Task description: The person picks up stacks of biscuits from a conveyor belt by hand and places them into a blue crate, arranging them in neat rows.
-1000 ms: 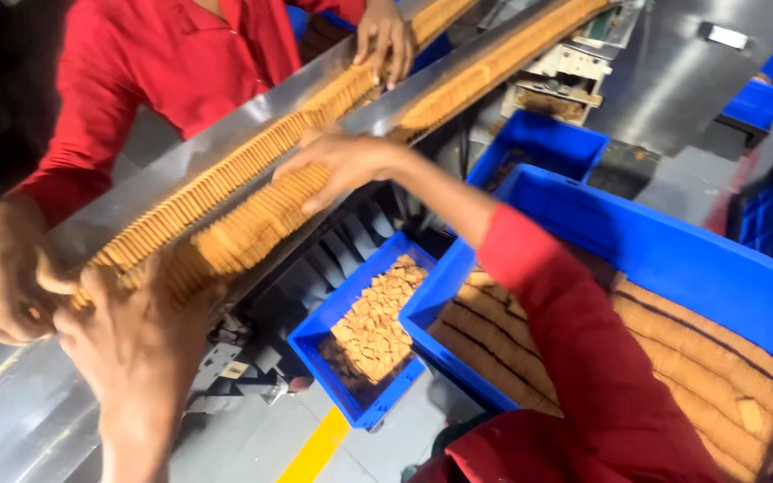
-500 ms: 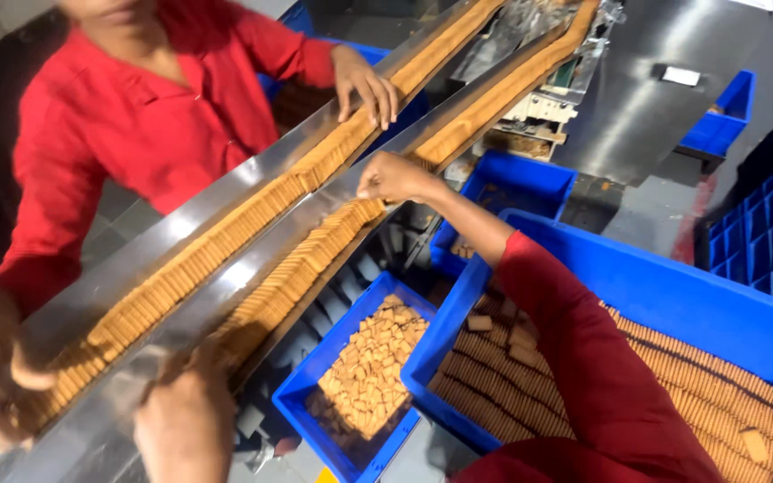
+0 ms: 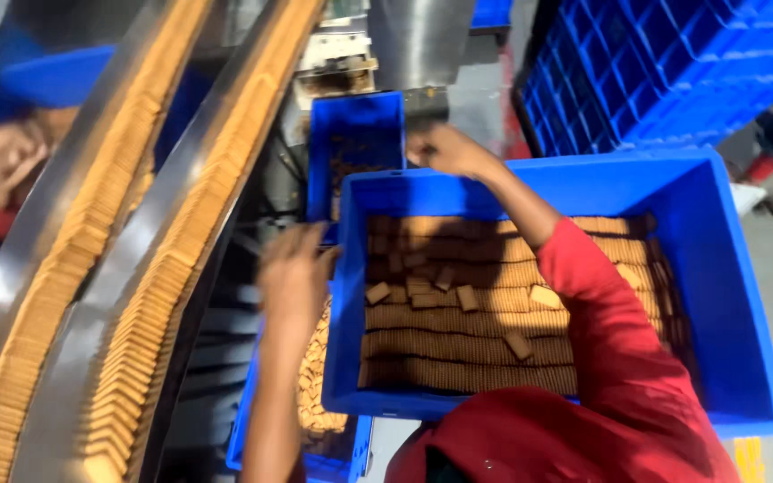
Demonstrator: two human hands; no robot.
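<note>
The crate (image 3: 717, 295) sits in front of me, its long axis running left to right, and holds biscuits (image 3: 458, 322) packed on edge in rows along that axis, filling most of the floor with a few loose ones lying across the top, so I judge the filling well begun but with depth left. My right hand (image 3: 447, 150) rests at the crate's far left corner, fingers curled, though whether they pinch anything I cannot tell. My left hand (image 3: 293, 273) hovers, blurred, fingers spread and empty, just off its left wall, between it and the nearer conveyor (image 3: 149, 304) of biscuits.
</note>
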